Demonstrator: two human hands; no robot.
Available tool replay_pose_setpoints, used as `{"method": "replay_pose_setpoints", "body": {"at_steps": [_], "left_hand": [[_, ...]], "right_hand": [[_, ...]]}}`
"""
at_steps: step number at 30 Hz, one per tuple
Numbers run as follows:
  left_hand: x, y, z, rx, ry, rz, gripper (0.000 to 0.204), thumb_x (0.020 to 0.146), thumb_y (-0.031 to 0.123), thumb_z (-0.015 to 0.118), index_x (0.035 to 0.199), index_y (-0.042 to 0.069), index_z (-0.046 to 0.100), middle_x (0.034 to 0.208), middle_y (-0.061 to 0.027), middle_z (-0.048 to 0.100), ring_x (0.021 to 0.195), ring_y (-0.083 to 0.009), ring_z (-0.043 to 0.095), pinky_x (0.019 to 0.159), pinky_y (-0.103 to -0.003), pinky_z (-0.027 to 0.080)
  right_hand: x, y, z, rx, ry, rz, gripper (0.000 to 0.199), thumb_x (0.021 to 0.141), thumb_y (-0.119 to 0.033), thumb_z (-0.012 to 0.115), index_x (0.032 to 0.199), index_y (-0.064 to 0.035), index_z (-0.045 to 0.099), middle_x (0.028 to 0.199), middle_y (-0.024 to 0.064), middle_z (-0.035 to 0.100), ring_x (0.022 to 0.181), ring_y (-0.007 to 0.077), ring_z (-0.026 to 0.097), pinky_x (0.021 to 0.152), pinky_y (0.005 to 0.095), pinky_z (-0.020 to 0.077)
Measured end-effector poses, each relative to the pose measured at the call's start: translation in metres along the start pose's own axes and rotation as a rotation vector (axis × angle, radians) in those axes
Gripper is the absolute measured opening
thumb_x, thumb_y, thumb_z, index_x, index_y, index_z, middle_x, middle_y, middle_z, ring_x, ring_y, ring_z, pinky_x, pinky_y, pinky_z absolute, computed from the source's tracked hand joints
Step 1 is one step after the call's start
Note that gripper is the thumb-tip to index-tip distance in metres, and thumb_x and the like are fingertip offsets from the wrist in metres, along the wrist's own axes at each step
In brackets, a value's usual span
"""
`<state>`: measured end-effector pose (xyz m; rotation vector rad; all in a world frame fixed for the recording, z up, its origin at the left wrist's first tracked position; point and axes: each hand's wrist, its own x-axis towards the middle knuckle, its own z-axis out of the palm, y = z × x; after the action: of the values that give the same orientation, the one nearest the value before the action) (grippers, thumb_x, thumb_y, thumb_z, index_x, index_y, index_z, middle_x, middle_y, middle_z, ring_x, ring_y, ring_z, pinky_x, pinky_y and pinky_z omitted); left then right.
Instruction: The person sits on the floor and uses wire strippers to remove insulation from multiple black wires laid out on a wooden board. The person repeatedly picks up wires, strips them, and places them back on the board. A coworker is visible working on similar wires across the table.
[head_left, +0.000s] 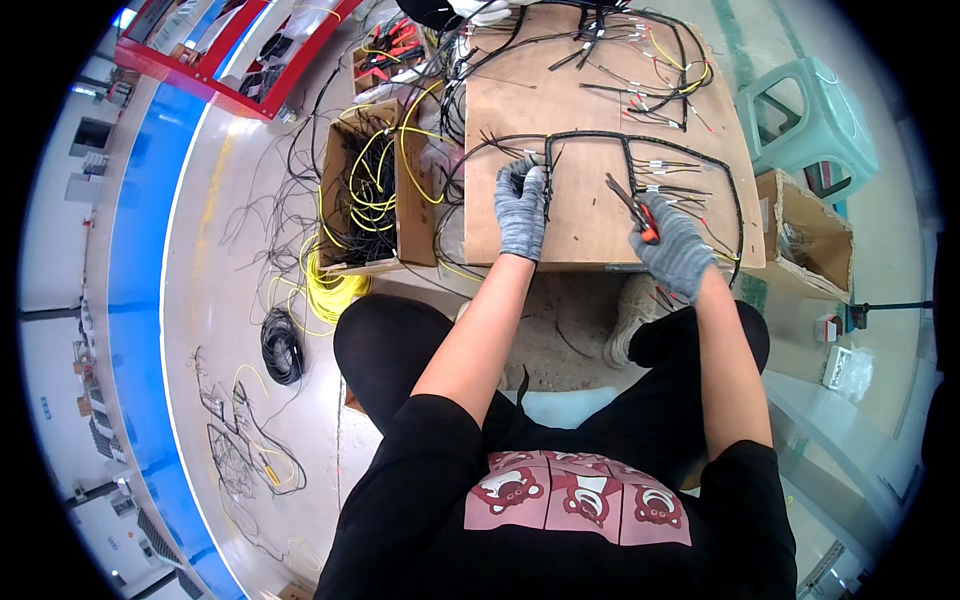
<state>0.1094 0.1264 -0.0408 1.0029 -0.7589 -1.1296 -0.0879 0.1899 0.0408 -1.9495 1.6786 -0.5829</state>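
A black wire harness (590,135) lies across a brown board in front of me, its branches ending in several thin wires with white tags. My left hand (520,212), in a grey knit glove, pinches a branch at the harness's left side; its fingertips partly hide the wires there. In my right hand (672,248), gloved alike, is a pair of pliers (648,228) with red-and-black handles. Their dark jaws point up and left over the board, apart from the harness. A second wire harness (683,60) lies farther back on the board.
Left of the board (590,225) stands a cardboard box (415,215) of black and yellow wires. Yellow (335,292) and black (281,345) wire coils lie on the floor. To the right are a green stool (815,120) and an open carton (815,245). A red rack (235,95) stands far left.
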Motion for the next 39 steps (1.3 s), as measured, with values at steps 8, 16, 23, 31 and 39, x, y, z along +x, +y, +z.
{"method": "replay_pose_setpoints", "body": {"at_steps": [8, 16, 23, 31, 39], "left_hand": [[0.004, -0.010, 0.008, -0.042, -0.114, -0.056, 0.011, 0.082, 0.004, 0.057, 0.093, 0.004, 0.058, 0.085, 0.0012, 0.058, 0.076, -0.0061, 0.051, 0.070, -0.019, 0.042], [0.006, -0.013, 0.013, 0.039, -0.211, -0.123, 0.013, 0.081, 0.005, 0.058, 0.094, 0.002, 0.059, 0.087, -0.0004, 0.058, 0.078, -0.0076, 0.051, 0.073, -0.021, 0.042], [0.003, -0.018, 0.018, 0.168, -0.274, -0.045, 0.012, 0.081, 0.007, 0.059, 0.093, 0.002, 0.058, 0.083, -0.0001, 0.058, 0.075, -0.0074, 0.050, 0.071, -0.021, 0.042], [0.007, -0.027, 0.013, 0.374, -0.325, 0.038, 0.018, 0.081, 0.005, 0.057, 0.098, 0.000, 0.055, 0.087, -0.0046, 0.058, 0.076, -0.0090, 0.050, 0.070, -0.023, 0.042], [0.015, -0.029, 0.015, 0.366, -0.312, -0.002, 0.016, 0.081, 0.002, 0.056, 0.097, 0.000, 0.058, 0.084, -0.0031, 0.061, 0.075, -0.0086, 0.053, 0.071, -0.022, 0.043]], "right_hand": [[0.042, -0.046, 0.014, -0.404, -0.070, 0.224, 0.033, 0.067, -0.020, 0.060, 0.093, -0.0029, 0.051, 0.081, 0.0172, 0.060, 0.079, 0.0329, 0.059, 0.070, 0.0392, 0.0466], [0.059, -0.023, 0.032, -0.264, 0.130, 0.115, 0.035, 0.070, -0.018, 0.061, 0.097, -0.0011, 0.047, 0.079, 0.0185, 0.059, 0.074, 0.0347, 0.058, 0.066, 0.0388, 0.0463], [0.074, -0.021, 0.035, 0.051, 0.311, -0.128, 0.036, 0.066, -0.007, 0.060, 0.098, 0.0003, 0.046, 0.089, 0.0212, 0.055, 0.083, 0.0371, 0.054, 0.072, 0.0377, 0.0449], [0.081, -0.033, 0.037, -0.195, 0.280, -0.145, 0.035, 0.064, -0.001, 0.059, 0.097, -0.0001, 0.048, 0.083, 0.0202, 0.056, 0.078, 0.0364, 0.055, 0.069, 0.0390, 0.0449], [0.082, -0.040, 0.040, -0.213, 0.373, -0.123, 0.028, 0.064, -0.005, 0.061, 0.089, -0.0034, 0.049, 0.077, 0.0189, 0.056, 0.075, 0.0358, 0.055, 0.068, 0.0419, 0.0444]]}}
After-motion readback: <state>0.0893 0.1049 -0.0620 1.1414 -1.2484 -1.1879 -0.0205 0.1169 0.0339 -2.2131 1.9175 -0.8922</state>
